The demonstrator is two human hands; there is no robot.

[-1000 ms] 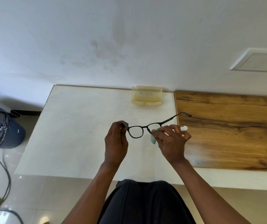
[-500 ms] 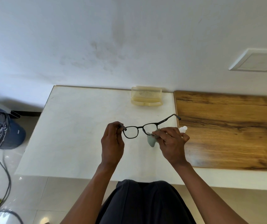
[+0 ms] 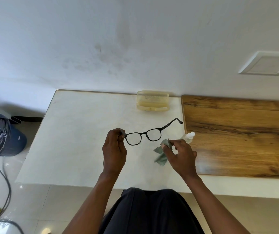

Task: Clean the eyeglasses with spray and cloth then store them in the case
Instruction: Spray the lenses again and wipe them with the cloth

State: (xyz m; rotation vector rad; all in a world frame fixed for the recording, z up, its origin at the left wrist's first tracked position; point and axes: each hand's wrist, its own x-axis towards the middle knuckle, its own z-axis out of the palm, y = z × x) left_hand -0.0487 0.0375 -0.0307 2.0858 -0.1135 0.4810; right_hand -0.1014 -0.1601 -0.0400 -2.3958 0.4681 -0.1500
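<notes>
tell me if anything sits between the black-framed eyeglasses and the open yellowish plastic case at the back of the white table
Nothing visible does. The left hand holds the black-framed eyeglasses above bare white table, and the open yellowish plastic case lies straight beyond them. The grey-green cloth in the right hand and the white spray bottle are off to the right.

Even, soft daylight, fairly bright; wall (image 3: 135, 39) reads bluish-grey, darker toward lower left; glossy floor tiles (image 3: 34, 191) show small specular glints; white tabletop (image 3: 84, 141) slightly washed out, low contrast; wooden panel (image 3: 236, 135) has a pale sheen near its front edge; shadows faint and diffuse; strong wide-angle distortion, table edges bowed and splayed; corners soft; centre reasonably sharp, mild compression smear.
</notes>
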